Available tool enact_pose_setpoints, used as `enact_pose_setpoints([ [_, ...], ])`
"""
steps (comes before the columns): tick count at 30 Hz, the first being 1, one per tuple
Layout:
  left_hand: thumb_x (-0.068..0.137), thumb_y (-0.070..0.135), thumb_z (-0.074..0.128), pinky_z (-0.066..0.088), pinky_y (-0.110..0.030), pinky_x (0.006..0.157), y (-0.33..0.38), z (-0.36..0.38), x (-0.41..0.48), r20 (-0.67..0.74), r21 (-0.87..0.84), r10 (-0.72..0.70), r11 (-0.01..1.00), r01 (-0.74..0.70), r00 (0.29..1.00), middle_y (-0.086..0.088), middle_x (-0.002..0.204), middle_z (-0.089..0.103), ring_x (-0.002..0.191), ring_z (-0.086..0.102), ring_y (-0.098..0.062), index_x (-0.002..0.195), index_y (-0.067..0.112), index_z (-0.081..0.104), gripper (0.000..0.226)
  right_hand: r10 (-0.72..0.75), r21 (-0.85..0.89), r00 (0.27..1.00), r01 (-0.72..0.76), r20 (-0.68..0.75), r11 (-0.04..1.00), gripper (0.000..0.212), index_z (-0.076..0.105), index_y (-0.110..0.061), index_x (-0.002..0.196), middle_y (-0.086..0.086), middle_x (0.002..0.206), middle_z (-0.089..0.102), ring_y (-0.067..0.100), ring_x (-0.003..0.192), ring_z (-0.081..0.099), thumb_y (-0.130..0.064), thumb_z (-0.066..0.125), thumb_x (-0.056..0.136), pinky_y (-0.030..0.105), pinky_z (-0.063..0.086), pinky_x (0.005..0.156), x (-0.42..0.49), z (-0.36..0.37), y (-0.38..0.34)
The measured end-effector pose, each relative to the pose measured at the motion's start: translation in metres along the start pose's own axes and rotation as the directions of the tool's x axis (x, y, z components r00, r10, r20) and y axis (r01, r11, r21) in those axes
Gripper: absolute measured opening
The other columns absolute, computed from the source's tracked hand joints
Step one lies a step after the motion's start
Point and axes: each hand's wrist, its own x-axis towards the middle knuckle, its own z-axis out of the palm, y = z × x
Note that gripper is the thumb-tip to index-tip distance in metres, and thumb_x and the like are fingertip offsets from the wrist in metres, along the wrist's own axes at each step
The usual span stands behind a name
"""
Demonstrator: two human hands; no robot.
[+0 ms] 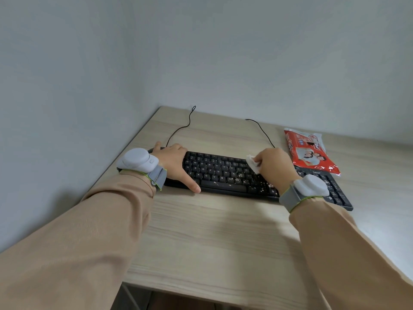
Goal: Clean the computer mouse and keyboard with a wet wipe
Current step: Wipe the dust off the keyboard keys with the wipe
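A black keyboard (223, 173) lies across the wooden desk (212, 231), with pale crumbs scattered over its lower middle and right keys. My left hand (176, 164) rests on the keyboard's left end, thumb stretched along its front edge, holding it in place. My right hand (274, 166) pinches a folded white wet wipe (253, 163) and presses it onto the upper right keys. The mouse itself is hidden; only a black cable (261, 130) runs behind my right hand.
A red and white pack of wet wipes (310, 151) lies at the back right, beside the keyboard's number pad (335, 191). The keyboard's cable (181, 128) loops toward the wall. The desk sits in a corner, with walls at the left and back.
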Motion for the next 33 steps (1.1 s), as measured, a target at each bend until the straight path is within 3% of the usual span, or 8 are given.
enact_pose_setpoints([
  [5,0.041,0.085,0.067,-0.006,-0.053,0.114,0.001,-0.001,-0.002,0.003,-0.007,0.008,1.000,-0.008,1.000,0.002,0.147,0.032,0.139,0.029,-0.021,0.142,0.018,0.030,0.127,-0.011,0.059,0.994,0.017,-0.106,0.998,0.040,0.074,-0.011,0.074,0.012,0.075,0.073,0.029,0.065,0.064,-0.034,0.047,0.093,0.033,0.057,0.063,-0.003,0.008,-0.009],
  [11,0.043,0.083,0.069,-0.006,-0.055,0.115,0.002,-0.003,-0.004,0.018,-0.016,0.009,1.000,-0.009,1.000,0.004,0.146,0.033,0.138,0.031,-0.021,0.142,0.018,0.031,0.124,-0.040,0.272,0.998,0.053,-0.055,0.961,0.030,0.076,-0.020,0.091,0.008,0.086,0.076,0.027,0.077,0.068,-0.038,0.052,0.093,0.027,0.054,0.068,0.005,0.008,-0.055],
  [15,0.040,0.085,0.068,-0.001,-0.054,0.115,0.003,-0.003,-0.005,0.002,-0.025,0.013,1.000,-0.013,1.000,0.007,0.137,0.038,0.130,0.039,-0.018,0.136,0.021,0.037,0.120,-0.097,0.342,0.995,0.090,0.003,0.935,0.023,0.072,-0.024,0.104,0.008,0.101,0.074,0.026,0.090,0.067,-0.021,0.053,0.092,0.026,0.053,0.075,0.009,0.010,-0.096],
  [18,0.038,0.087,0.066,0.002,-0.054,0.115,0.002,-0.003,-0.005,0.005,-0.018,0.014,1.000,-0.014,1.000,0.008,0.134,0.040,0.128,0.041,-0.018,0.135,0.023,0.038,0.119,-0.196,0.331,0.981,0.181,0.013,0.926,0.036,0.069,-0.025,0.111,0.007,0.110,0.071,0.027,0.100,0.065,-0.007,0.049,0.087,0.033,0.053,0.087,0.007,0.011,-0.120],
  [24,0.031,0.089,0.064,0.000,-0.054,0.113,0.001,-0.004,-0.001,0.018,-0.016,0.002,1.000,-0.002,1.000,0.009,0.133,0.040,0.128,0.041,-0.018,0.135,0.030,0.038,0.123,-0.346,0.268,0.938,0.335,-0.005,0.903,0.041,0.062,-0.032,0.120,0.004,0.116,0.067,0.027,0.105,0.062,-0.007,0.048,0.091,0.036,0.052,0.089,-0.005,0.014,-0.109],
  [26,0.027,0.091,0.062,0.001,-0.055,0.114,0.002,-0.005,0.000,0.027,0.001,-0.010,1.000,0.010,1.000,0.009,0.133,0.040,0.128,0.041,-0.018,0.134,0.028,0.039,0.127,-0.365,0.194,0.931,0.358,0.002,0.913,0.042,0.065,-0.029,0.115,0.005,0.108,0.069,0.028,0.099,0.063,-0.002,0.049,0.088,0.036,0.053,0.085,-0.010,0.011,-0.098],
  [30,0.023,0.093,0.059,0.001,-0.053,0.114,0.001,-0.005,0.000,0.036,0.019,-0.019,1.000,0.018,0.999,0.008,0.138,0.038,0.131,0.039,-0.020,0.137,0.024,0.036,0.135,-0.306,0.157,0.952,0.303,-0.008,0.940,0.026,0.057,-0.011,0.073,0.010,0.075,0.060,0.031,0.073,0.056,0.011,0.043,0.071,0.034,0.051,0.069,-0.021,0.007,-0.077],
  [33,0.029,0.091,0.062,-0.001,-0.052,0.115,0.001,-0.005,-0.002,0.044,0.016,-0.019,1.000,0.018,0.999,0.006,0.145,0.033,0.135,0.035,-0.021,0.141,0.022,0.031,0.135,-0.234,0.165,0.972,0.235,-0.026,0.958,0.035,0.067,-0.008,0.090,0.015,0.086,0.068,0.034,0.082,0.064,0.011,0.044,0.073,0.039,0.055,0.073,-0.024,0.004,-0.063],
])
